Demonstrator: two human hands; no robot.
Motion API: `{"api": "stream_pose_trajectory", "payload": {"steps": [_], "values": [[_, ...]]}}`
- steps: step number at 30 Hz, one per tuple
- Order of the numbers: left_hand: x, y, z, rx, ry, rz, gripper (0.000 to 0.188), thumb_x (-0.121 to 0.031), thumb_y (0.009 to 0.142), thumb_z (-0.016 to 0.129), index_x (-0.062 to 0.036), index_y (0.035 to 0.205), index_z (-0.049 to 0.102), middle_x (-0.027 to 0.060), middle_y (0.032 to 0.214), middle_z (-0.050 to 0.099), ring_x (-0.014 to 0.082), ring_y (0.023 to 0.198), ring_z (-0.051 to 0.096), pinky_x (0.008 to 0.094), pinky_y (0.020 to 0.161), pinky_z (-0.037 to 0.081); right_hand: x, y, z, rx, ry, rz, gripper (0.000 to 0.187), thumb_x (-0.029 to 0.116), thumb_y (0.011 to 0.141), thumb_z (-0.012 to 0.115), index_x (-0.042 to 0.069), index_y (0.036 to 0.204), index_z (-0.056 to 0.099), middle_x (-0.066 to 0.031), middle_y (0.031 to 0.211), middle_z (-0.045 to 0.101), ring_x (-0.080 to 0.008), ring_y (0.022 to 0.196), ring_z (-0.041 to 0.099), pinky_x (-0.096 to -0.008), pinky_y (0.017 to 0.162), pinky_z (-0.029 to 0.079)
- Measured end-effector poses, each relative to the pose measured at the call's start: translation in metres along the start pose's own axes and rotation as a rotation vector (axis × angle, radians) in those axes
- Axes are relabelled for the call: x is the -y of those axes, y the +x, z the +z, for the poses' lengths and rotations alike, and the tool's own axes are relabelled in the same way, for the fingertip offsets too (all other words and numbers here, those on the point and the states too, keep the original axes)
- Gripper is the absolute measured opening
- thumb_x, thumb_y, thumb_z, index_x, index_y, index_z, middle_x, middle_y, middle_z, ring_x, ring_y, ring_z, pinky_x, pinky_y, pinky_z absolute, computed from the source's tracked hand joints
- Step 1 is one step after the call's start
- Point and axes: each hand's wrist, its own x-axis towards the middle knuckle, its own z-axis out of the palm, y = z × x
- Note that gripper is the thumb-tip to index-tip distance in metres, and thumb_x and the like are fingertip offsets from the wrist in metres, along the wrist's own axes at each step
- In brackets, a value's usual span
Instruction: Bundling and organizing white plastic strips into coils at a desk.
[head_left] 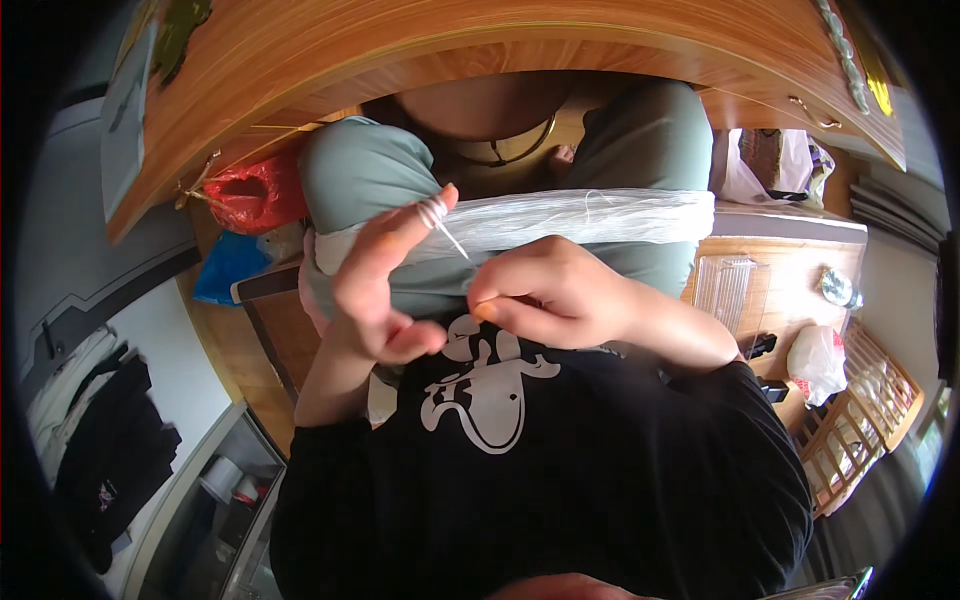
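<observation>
My left hand (385, 275) is raised over my lap with the index finger stretched out and the thumb apart from it. White thread (432, 212) is wound round that finger near its tip. From there a short taut strand slants down toward my right hand (550, 295). The fingers of the right hand are curled, thumb against them, at the strand's lower end; the exact grip point is hidden. Behind both hands, a long bundle of white thread (600, 218) lies across my thighs, with a loose strand looping up from it.
A wooden table (480, 45) curves across the front, above my knees. A red plastic bag (260, 192) hangs at the left, with a blue bag (228, 268) below it. On the right are a clear ridged container (725, 290), a white plastic bag (818, 362) and a wooden rack (870, 415).
</observation>
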Motion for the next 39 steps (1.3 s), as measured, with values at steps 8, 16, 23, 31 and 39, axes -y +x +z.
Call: {"api": "stream_pose_trajectory", "payload": {"steps": [8,16,23,31,39], "values": [[0.003,-0.007,-0.042,0.284,-0.122,-0.356,0.068,-0.063,0.089,0.048,0.0004,0.113,0.049,0.0097,0.083,0.062,0.0176,0.072,0.059,0.0326,0.068,0.046,-0.008,0.004,-0.02,-0.108,0.136,0.025,0.014,0.011,0.092,0.051,0.001,0.083,0.054,-0.0057,0.078,0.055,-0.0159,0.072,0.051,-0.0289,0.066,0.042],[-0.001,0.024,-0.017,-0.166,-0.783,-0.479,0.105,-0.076,0.086,0.032,-0.0018,0.147,-0.01,0.0285,0.14,0.041,0.0359,0.132,0.039,0.0476,0.105,0.033,0.006,0.03,-0.042,-0.184,0.393,0.256,0.025,0.027,0.097,0.047,0.007,0.082,0.051,0.0038,0.075,0.046,-0.0057,0.065,0.038,-0.0212,0.059,0.03],[0.019,0.014,-0.066,0.373,0.091,-0.308,0.085,-0.067,0.087,0.046,0.0052,0.132,0.04,0.0009,0.064,0.059,0.0159,0.06,0.058,0.0311,0.068,0.047,0.022,0.032,-0.049,-0.271,0.368,0.148,0.022,0.024,0.093,0.047,0.006,0.082,0.051,0.0032,0.076,0.046,-0.0042,0.065,0.036,-0.0202,0.059,0.029],[0.018,0.007,-0.042,-0.223,-0.597,-0.506,0.097,-0.072,0.089,0.029,-0.0087,0.15,-0.011,0.02,0.128,0.058,0.0317,0.122,0.053,0.0437,0.104,0.034,0.013,0.026,-0.002,0.369,0.046,0.278,0.015,0.012,0.094,0.048,0.001,0.086,0.053,-0.0055,0.079,0.055,-0.0159,0.075,0.052,-0.03,0.068,0.043],[0.037,-0.022,-0.063,0.143,0.28,-0.345,0.065,-0.04,0.096,0.05,0.0008,0.142,0.029,0.0017,0.069,0.057,0.009,0.053,0.042,0.0207,0.056,0.037,0.004,0.028,-0.006,0.006,0.148,0.027,0.011,0.006,0.09,0.048,0.0,0.082,0.053,-0.0058,0.079,0.053,-0.0147,0.072,0.051,-0.0289,0.067,0.043]]}}
